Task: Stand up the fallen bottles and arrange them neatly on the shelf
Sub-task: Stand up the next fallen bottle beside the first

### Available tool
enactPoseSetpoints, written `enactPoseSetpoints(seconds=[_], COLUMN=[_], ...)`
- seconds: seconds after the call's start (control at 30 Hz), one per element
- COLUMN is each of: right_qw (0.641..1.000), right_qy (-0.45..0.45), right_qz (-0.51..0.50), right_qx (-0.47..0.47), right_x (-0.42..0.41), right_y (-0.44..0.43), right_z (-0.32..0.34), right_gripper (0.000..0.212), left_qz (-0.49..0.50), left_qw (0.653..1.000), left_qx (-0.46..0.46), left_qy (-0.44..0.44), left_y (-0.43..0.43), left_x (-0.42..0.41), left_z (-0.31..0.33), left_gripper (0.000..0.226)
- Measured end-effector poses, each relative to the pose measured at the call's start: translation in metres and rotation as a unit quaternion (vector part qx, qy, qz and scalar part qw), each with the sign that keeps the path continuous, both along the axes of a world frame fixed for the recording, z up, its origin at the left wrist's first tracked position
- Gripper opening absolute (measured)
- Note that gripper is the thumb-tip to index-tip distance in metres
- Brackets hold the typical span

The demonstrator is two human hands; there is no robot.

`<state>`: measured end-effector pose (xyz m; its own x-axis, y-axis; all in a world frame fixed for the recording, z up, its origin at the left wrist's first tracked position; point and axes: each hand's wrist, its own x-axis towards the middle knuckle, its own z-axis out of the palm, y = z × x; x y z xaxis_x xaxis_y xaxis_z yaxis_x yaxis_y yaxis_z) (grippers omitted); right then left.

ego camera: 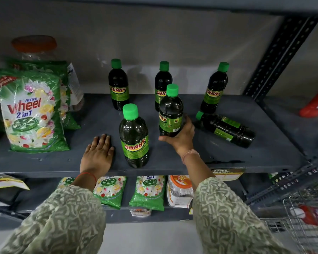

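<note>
Grey metal shelf (264, 154), Wheel detergent bag (28, 110) at left. Four Sunny bottles upright, one fallen bottle (226, 128) on its side at right. Right hand (181, 135) wrapped round the base of a sixth, upright bottle (170, 114). Left hand (98, 153) flat on shelf, fingers together.

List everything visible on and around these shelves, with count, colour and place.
Standing bottles: five, dark with green caps, middle shelf.
Fallen bottle: one, same colours, lying at right.
Detergent bags: green, middle shelf left; more below.
Jar: one, clear, orange lid, behind the bags.
Lower jar: one, clear, lower shelf.
Shelf: grey metal.
Basket: wire, bottom right.
Left hand: flat on shelf.
Right hand: grip around a standing bottle.
</note>
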<state>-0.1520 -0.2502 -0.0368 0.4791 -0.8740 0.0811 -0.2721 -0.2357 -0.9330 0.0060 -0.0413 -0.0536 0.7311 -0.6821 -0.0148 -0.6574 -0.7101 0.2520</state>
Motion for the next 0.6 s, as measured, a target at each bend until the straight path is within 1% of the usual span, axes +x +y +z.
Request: enactPoseSetpoints(seconds=[0.03,0.1,0.17,0.23,0.27,0.43,0.6], right_qw=[1.0,0.999,0.998,0.999,0.999,0.998,0.994], right_qy=[-0.009,-0.039,-0.037,-0.026,-0.018,0.018,0.051], right_qz=[-0.018,-0.032,-0.029,-0.012,-0.001,0.05,0.092], right_qx=[-0.01,0.008,0.03,0.046,0.049,0.047,0.03], right_x=[0.002,0.002,-0.002,-0.008,-0.01,-0.026,-0.043], right_y=[0.004,0.007,0.006,0.004,0.003,0.008,0.019], right_z=[0.0,-0.001,-0.002,-0.003,-0.003,-0.004,-0.004], right_gripper=[0.101,0.071,0.056,0.048,0.048,0.058,0.06], left_qz=[0.0,0.0,-0.001,-0.002,-0.002,-0.007,-0.005], left_qw=[1.0,1.0,1.0,1.0,1.0,1.0,1.0], left_qx=[-0.001,0.001,0.002,0.001,0.002,0.011,0.019], left_qy=[0.001,-0.001,-0.002,0.001,0.002,-0.002,0.011], left_y=[0.0,0.0,0.001,0.001,0.0,-0.001,-0.002], left_x=[0.0,0.0,0.001,0.001,0.001,0.0,0.001], left_z=[0.0,0.0,0.0,0.0,0.001,0.002,0.003], left_gripper=[0.053,0.053,0.053,0.053,0.053,0.053,0.054])
